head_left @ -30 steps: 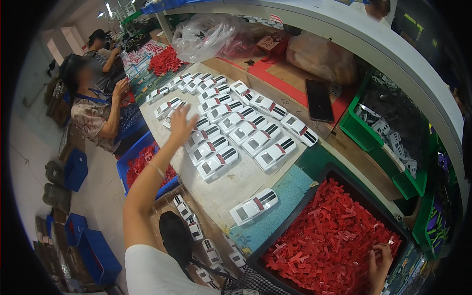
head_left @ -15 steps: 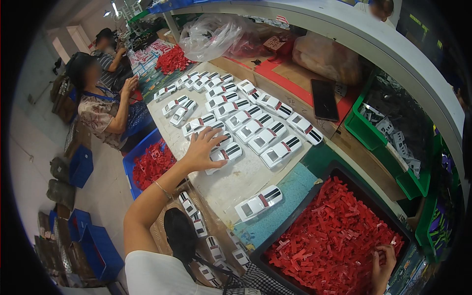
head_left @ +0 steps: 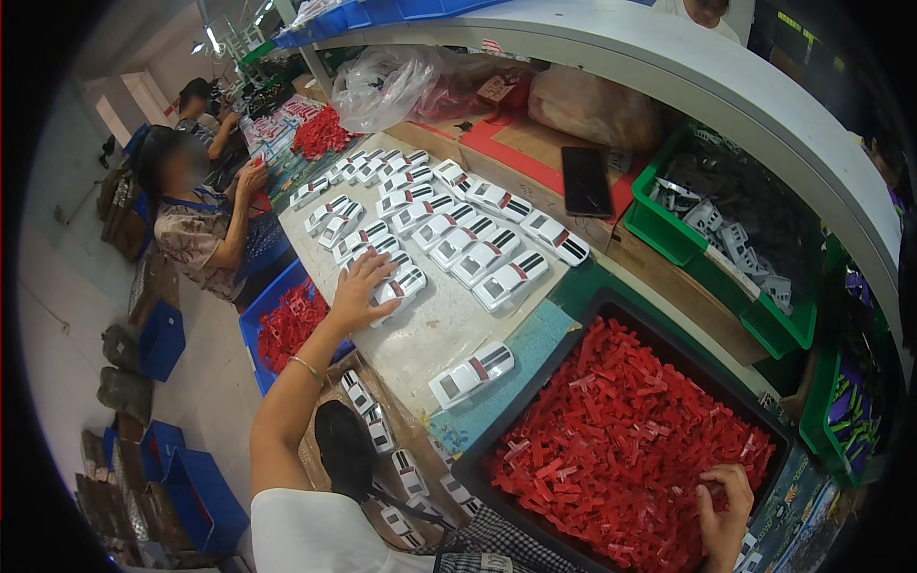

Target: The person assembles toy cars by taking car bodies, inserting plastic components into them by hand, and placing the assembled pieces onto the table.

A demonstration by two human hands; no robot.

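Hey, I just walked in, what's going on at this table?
A person's left hand is spread over white toy cars at the near edge of a group. Their right hand is at a black tray of red plastic pieces; whether it holds one is unclear. One car stands apart, between group and tray.

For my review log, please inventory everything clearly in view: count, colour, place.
Toy cars: about twenty, white, on pale board
Single car: one, white, mostly on blue mat
Lower cars: several, white, in carton
Pieces: uncountable, red, in black bin
Side bin: one, blue, left of board
Heap: one, red, beyond board
Phone: one, black, under shelf
Trays: at least two, green, right
Plastic bags: at least two, translucent, under shelf
Floor bins: several, blue, lower left
Co-workers: three, mixed clothing, far left and top right
Left hand: one, bare, over nearest toy cars
Right hand: one, bare, over pieces
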